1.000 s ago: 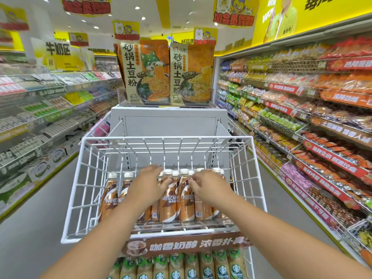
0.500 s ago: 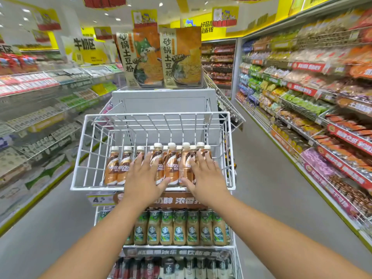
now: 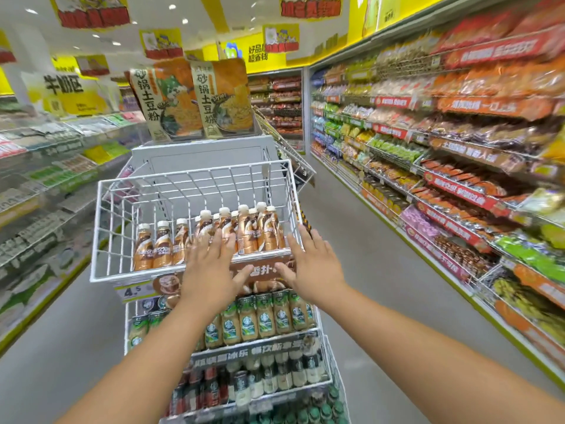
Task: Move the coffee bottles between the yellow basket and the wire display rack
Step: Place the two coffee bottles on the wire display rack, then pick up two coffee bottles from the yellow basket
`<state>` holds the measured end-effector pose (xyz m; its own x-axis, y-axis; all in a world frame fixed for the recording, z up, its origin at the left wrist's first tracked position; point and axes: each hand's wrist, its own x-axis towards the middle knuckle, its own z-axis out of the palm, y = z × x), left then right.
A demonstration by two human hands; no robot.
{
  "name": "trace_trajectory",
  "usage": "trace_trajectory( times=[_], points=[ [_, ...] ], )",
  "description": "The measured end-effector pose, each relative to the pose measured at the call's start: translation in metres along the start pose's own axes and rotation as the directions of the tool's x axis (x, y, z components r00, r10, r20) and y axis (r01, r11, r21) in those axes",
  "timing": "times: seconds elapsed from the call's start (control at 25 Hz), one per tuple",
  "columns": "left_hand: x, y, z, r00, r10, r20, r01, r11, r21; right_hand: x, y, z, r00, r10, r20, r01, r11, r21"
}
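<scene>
Several brown coffee bottles [image 3: 244,234] with white caps stand in a row in the top basket of the white wire display rack [image 3: 195,179]. My left hand [image 3: 211,267] hovers in front of the basket's front edge, fingers spread and straight, holding nothing. My right hand [image 3: 312,264] is just right of the basket's front corner, fingers straight and empty too. No yellow basket is in view.
Below the top basket, lower tiers of the rack hold green-labelled bottles [image 3: 260,319] and darker bottles [image 3: 244,384]. Two large noodle packets [image 3: 189,99] stand on top behind. Stocked shelves line the right aisle [image 3: 458,179] and the left [image 3: 46,179]. Grey floor [image 3: 367,255] runs along both sides.
Both hands have drawn back from the bottles toward me and let go; they now sit in front of the basket. The view has pulled back and shifted right.
</scene>
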<state>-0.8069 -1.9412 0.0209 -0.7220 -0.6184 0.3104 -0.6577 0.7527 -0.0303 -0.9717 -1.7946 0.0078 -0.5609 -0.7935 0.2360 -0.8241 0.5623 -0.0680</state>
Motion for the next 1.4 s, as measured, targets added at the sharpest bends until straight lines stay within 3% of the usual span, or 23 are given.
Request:
trace_trajectory(
  times=[0.36,0.6,0.8,1.0,1.4],
  points=[
    [-0.079,0.053,-0.023,0.956,0.28,-0.084,-0.29,0.943,-0.162,-0.174,0.026,-0.05,0.959,0.283,-0.012,-0.283,0.956,-0.079],
    [-0.133,0.141,-0.047,0.876,0.461,-0.141,-0.482,0.847,-0.225,-0.3,0.057,-0.081,0.83,0.549,-0.1,-0.554,0.832,-0.033],
    [-0.187,0.241,-0.066,0.757,0.626,-0.188,-0.653,0.715,-0.25,-0.403,0.105,-0.111,0.719,0.67,-0.183,-0.689,0.723,-0.058],
    [-0.261,0.366,-0.097,0.596,0.766,-0.241,-0.8,0.538,-0.266,-0.53,0.172,-0.139,0.564,0.79,-0.243,-0.819,0.572,-0.042],
    [-0.481,0.628,-0.127,0.323,0.898,-0.298,-0.916,0.217,-0.339,-0.826,0.298,-0.172,0.343,0.906,-0.248,-0.939,0.336,-0.072]
  ],
)
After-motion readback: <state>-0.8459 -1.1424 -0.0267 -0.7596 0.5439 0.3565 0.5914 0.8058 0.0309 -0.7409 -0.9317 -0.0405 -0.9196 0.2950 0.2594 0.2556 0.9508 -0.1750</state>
